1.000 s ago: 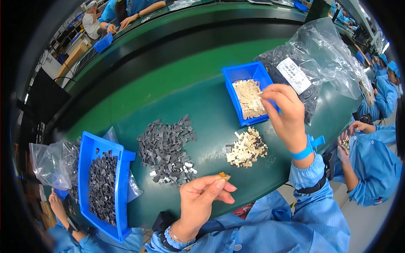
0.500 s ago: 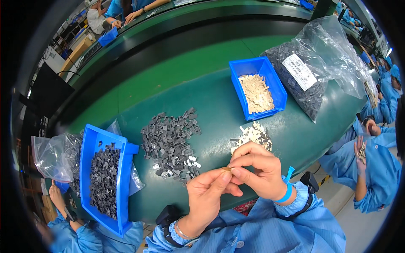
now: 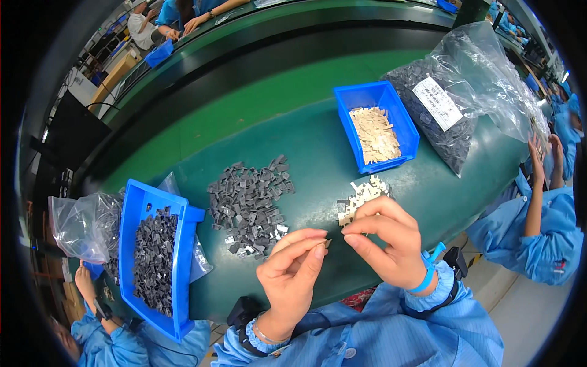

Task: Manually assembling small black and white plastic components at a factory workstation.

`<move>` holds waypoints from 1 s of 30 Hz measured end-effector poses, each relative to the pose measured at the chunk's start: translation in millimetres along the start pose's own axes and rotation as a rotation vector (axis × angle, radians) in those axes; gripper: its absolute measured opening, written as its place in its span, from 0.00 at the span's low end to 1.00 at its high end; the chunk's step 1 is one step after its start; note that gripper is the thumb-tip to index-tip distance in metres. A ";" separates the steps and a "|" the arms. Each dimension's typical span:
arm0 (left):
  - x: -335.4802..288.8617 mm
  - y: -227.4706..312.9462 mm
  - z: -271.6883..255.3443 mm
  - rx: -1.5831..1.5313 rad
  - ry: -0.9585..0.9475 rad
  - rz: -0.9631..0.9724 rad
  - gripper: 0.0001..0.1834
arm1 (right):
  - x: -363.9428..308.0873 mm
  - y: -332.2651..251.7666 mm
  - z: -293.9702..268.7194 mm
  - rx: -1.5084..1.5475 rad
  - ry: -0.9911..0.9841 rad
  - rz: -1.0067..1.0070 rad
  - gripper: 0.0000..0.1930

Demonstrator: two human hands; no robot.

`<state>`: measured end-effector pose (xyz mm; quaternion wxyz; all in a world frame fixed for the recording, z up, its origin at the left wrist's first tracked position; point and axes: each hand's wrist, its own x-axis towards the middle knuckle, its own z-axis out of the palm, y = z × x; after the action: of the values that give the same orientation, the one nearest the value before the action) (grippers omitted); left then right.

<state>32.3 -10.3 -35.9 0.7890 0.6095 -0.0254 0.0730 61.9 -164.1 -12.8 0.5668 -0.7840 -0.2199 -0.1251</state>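
Observation:
My left hand [image 3: 292, 278] is closed in a pinch above the table's near side. A small tan piece [image 3: 328, 243] shows between its thumb and index fingertip. A short gap to the right, my right hand [image 3: 386, 248] has its thumb and index fingertips nearly together. Whatever they may hold is too small to make out. Just beyond the right hand lies a loose pile of small cream-coloured pieces [image 3: 369, 191], partly hidden by the fingers. Small dark grey plastic parts [image 3: 249, 205] are heaped on the table beyond my left hand.
A blue bin [image 3: 406, 144] of flat tan pieces stands beyond the cream pile. Beside it lies a clear bag of dark parts [image 3: 428, 116]. At left, another blue bin [image 3: 192, 215] holds dark parts, with a plastic bag [image 3: 79, 226] behind. Co-workers sit on both sides.
My fingertips were touching and are now apart. The right hand has moved up and slightly right; the left keeps a small tan piece. At the far right, a co-worker's hands have risen.

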 end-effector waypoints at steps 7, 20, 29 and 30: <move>0.5 -1.1 0.1 -0.060 -0.020 0.016 0.08 | -5.5 3.2 9.7 -0.112 0.003 -0.052 0.08; -1.0 -0.8 -1.4 -0.507 -0.040 -0.324 0.08 | -8.2 8.2 15.4 0.057 -0.001 0.045 0.07; 1.7 -1.3 1.0 -0.049 -0.027 -0.048 0.07 | -5.0 6.4 13.6 0.058 -0.028 0.059 0.07; 1.8 -1.2 0.9 -0.096 -0.032 -0.079 0.07 | -5.0 6.7 13.5 0.056 -0.028 0.059 0.07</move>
<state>34.3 -11.3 -36.6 0.8192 0.5724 -0.0177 0.0308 60.1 -154.1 -25.0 0.5889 -0.7757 -0.2079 -0.0913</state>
